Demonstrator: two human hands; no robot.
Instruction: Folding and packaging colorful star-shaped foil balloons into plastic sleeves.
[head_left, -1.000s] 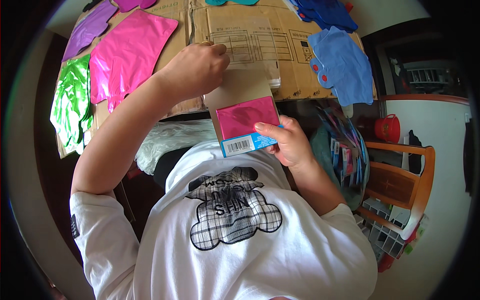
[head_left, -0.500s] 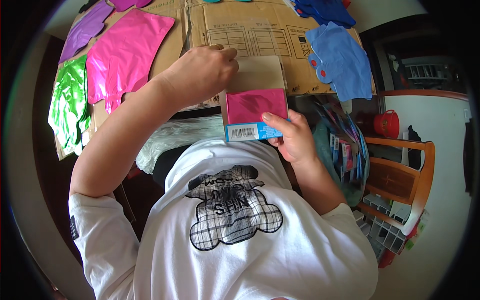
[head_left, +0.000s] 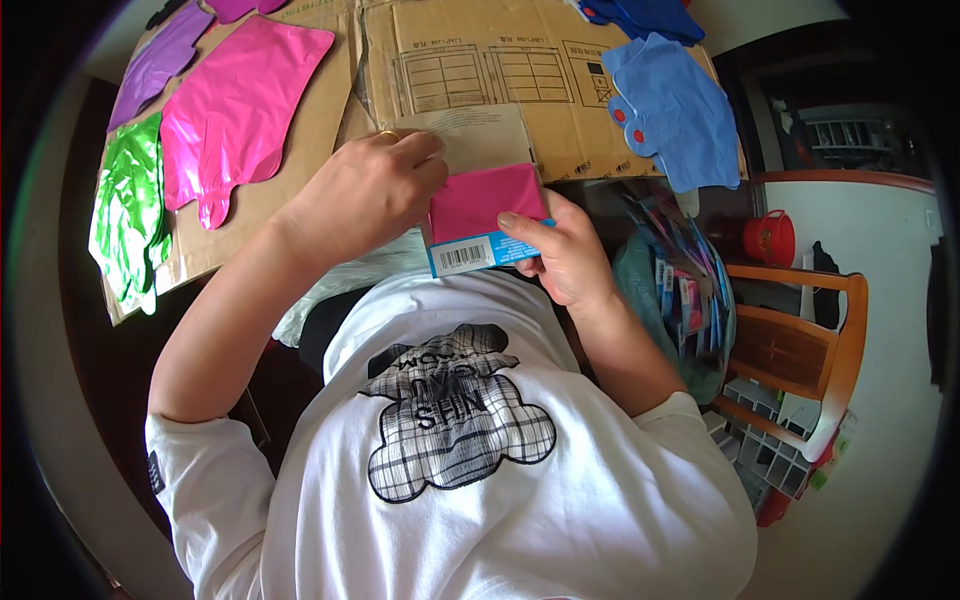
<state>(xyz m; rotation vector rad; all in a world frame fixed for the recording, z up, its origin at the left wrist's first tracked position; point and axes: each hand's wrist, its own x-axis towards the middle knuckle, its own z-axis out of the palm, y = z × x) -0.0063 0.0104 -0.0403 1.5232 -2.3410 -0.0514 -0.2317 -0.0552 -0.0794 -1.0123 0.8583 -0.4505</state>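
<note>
My right hand (head_left: 562, 248) grips the lower right of a flat packet (head_left: 485, 203), its thumb lying across the front. The packet has a grey-brown card backing (head_left: 485, 135), a folded shiny pink sheet in front and a blue strip with a barcode (head_left: 465, 256) along the bottom. My left hand (head_left: 390, 178), with a ring on one finger, is closed at the packet's upper left edge. Its fingertips are mostly hidden, and what they pinch cannot be made out.
A cardboard-covered table (head_left: 300, 150) holds flat shiny pieces: pink (head_left: 240, 105), green (head_left: 130, 210), purple (head_left: 160, 65) and light blue with red dots (head_left: 680, 115). At right are a bag of packets (head_left: 690, 290), a wooden chair (head_left: 790, 340) and a red bucket (head_left: 770, 238).
Both hands and the packet have shifted slightly left. My left hand has come down from above the card to the packet's upper left edge, and the packet has tilted a little.
</note>
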